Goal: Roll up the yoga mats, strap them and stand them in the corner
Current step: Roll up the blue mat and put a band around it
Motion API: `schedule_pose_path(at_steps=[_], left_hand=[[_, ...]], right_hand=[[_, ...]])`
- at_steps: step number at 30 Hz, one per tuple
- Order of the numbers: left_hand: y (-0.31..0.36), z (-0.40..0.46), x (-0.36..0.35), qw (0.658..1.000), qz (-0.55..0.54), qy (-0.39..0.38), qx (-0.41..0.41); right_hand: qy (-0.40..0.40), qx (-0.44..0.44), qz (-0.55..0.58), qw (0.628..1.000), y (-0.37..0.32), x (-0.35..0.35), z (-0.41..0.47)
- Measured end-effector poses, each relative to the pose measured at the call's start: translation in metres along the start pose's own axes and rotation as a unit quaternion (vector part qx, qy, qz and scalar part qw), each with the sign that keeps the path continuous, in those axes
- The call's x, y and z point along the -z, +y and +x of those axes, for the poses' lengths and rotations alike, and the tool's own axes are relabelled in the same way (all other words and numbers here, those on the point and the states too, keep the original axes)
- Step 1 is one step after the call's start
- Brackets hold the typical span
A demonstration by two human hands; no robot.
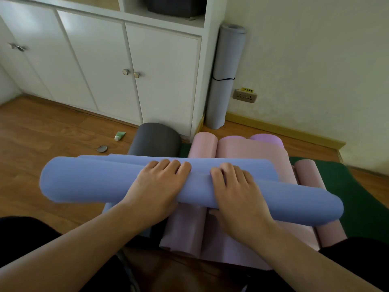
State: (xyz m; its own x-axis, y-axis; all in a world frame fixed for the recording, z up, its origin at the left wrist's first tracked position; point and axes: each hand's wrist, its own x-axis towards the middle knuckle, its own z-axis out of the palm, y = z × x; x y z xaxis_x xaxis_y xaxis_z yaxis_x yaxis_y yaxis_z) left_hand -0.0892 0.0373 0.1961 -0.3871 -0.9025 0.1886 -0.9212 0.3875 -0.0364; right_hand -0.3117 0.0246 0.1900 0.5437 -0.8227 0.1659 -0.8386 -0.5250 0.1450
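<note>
A blue yoga mat [88, 182], mostly rolled, lies crosswise in front of me on top of other mats. My left hand [157, 184] rests on the roll left of its middle, fingers curled over the top. My right hand [233, 192] holds the roll just right of the middle, fingers over the top and thumb underneath. A flat flap of the blue mat shows behind the roll. Pink mats [242, 150] lie rolled and loose under it. A grey-blue rolled mat [225, 76] with a black strap stands in the corner against the wall.
A dark grey rolled mat [155, 140] lies behind the blue roll. A green mat [357, 197] lies on the wooden floor at right. White cabinet [105, 66] doors fill the back left. A small green tube [120, 135] and a round mirror [102, 148] lie on the floor.
</note>
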Motion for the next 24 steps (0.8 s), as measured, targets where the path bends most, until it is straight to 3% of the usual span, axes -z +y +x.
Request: schedule_pose_path(at_steps=[2, 6, 8, 10, 15, 20, 24], left_hand=[[0.003, -0.001, 0.002, 1.0, -0.007, 0.008, 0.004], [0.007, 0.001, 0.019, 0.993, 0.018, 0.118, 0.009], [0.007, 0.002, 0.024, 0.99, 0.023, 0.142, 0.01], [0.005, 0.002, 0.021, 0.993, 0.009, 0.115, 0.015], [0.002, 0.0, 0.003, 0.999, -0.032, -0.023, 0.011], [0.008, -0.003, -0.015, 0.997, -0.002, -0.081, 0.005], [0.008, -0.002, -0.014, 0.994, 0.002, -0.113, 0.012]], right_hand=[[0.026, 0.001, 0.005, 1.0, 0.001, 0.001, 0.0], [0.171, -0.002, 0.004, 0.985, 0.009, 0.011, 0.003], [0.202, 0.0, 0.006, 0.979, 0.012, 0.014, 0.005], [0.179, 0.006, 0.014, 0.984, 0.013, 0.013, 0.006], [0.034, 0.027, 0.054, 0.998, 0.012, 0.002, 0.004], [-0.078, 0.029, 0.083, 0.993, 0.013, -0.003, 0.007], [-0.105, 0.042, 0.086, 0.99, 0.011, -0.002, 0.007]])
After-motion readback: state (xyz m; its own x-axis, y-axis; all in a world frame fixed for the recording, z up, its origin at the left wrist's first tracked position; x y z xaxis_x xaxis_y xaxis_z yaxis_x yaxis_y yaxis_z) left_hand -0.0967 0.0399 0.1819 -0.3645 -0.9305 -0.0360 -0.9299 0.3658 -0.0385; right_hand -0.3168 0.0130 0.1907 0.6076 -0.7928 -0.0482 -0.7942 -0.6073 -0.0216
